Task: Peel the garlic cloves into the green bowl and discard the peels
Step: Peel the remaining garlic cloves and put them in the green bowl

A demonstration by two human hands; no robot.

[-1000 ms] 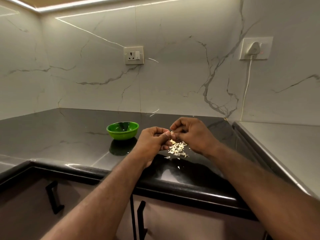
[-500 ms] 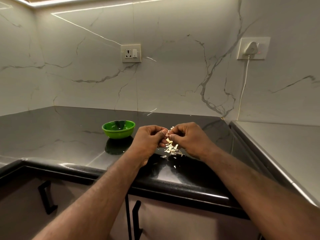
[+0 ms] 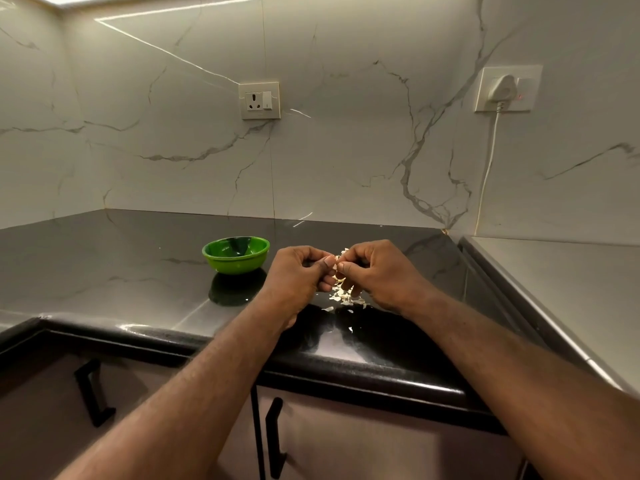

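My left hand and my right hand meet above the black counter, fingers curled, thumbs and fingertips pinching a small garlic clove between them. The clove is mostly hidden by the fingers. Below and between the hands lies a pile of pale garlic peels on the counter. The green bowl stands to the left of my left hand, a short gap away; its contents are not visible from here.
The black counter runs into a corner with marble walls. A steel surface adjoins on the right. A wall socket and a plugged-in white cable are behind. Cabinet handles sit below the counter edge.
Both hands stay together on the clove with small finger shifts; the right hand has drawn closer to the left. The view has shifted slightly.
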